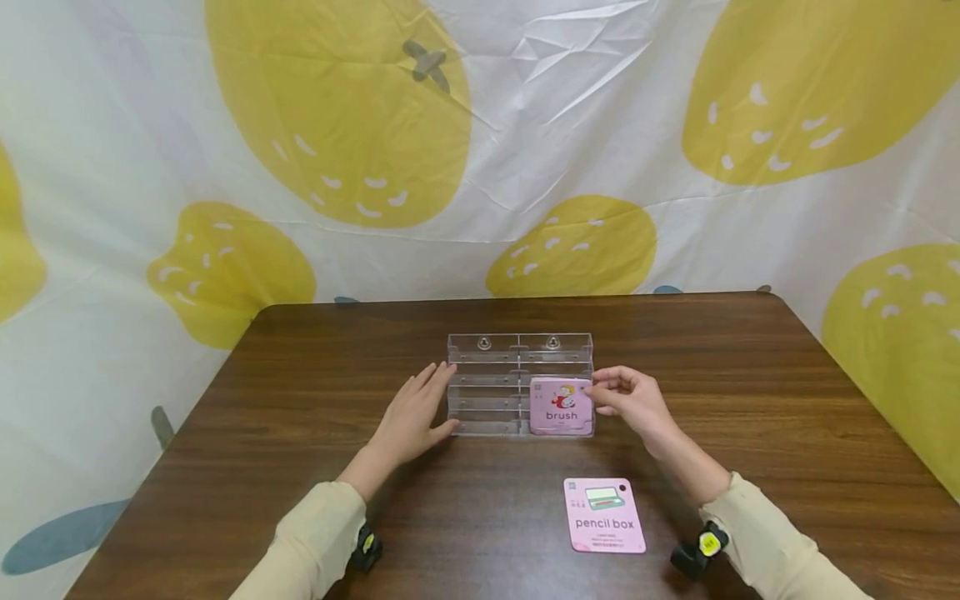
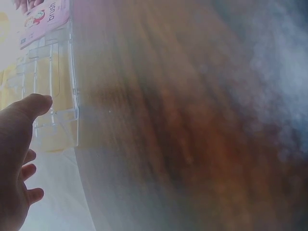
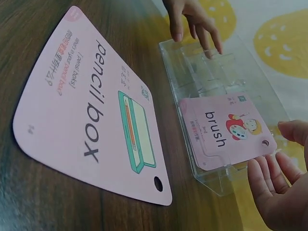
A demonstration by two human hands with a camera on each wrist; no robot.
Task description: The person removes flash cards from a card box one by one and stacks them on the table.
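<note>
A clear plastic card holder with two columns of pockets lies on the wooden table. In its lower right pocket sits a stack of pink cards, the top "brush" card showing a painter. My left hand has its fingers spread along the holder's left side, thumb near the front corner. At the right side my right hand has thumb and fingers parted around the brush card's corner, fingertips right at its edge. A pink "pencil box" card lies face up in front of the holder, below the right hand.
The dark wooden table reaches back to a white cloth with large yellow fruit prints. Each wrist carries a black strapped device, the right one close beside the pencil box card.
</note>
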